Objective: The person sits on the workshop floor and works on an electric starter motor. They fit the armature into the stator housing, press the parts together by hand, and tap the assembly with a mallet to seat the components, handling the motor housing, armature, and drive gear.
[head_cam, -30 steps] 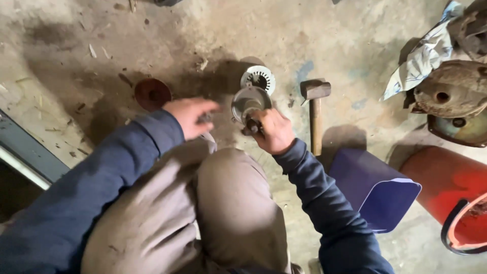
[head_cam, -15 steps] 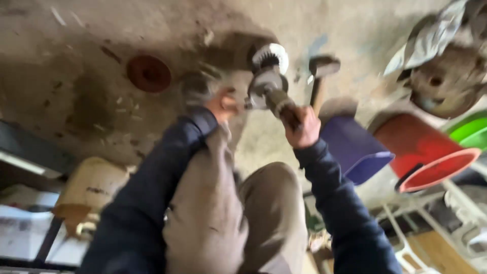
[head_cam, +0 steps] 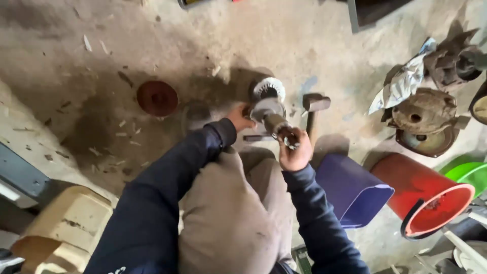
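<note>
I hold a rusty motor rotor (head_cam: 269,112) with a white fan end above the concrete floor, in front of my knees. My right hand (head_cam: 294,149) is closed around its shaft at the near end. My left hand (head_cam: 238,117) touches the rotor's round body from the left, fingers wrapped on it. A small flat metal piece (head_cam: 257,137) lies on the floor just under the rotor.
A hammer (head_cam: 313,112) lies right of the rotor. A round reddish-brown disc (head_cam: 157,98) sits at left. A blue bin (head_cam: 352,190), a tipped red bucket (head_cam: 423,195), a green tub (head_cam: 469,172) and rusty motor housings (head_cam: 423,119) with a rag stand at right. A beige container (head_cam: 63,231) is lower left.
The view swung and the rotor tilted, its shaft now pointing toward me. My left hand moved from the floor beside the rotor onto its body. My right hand stays on the shaft.
</note>
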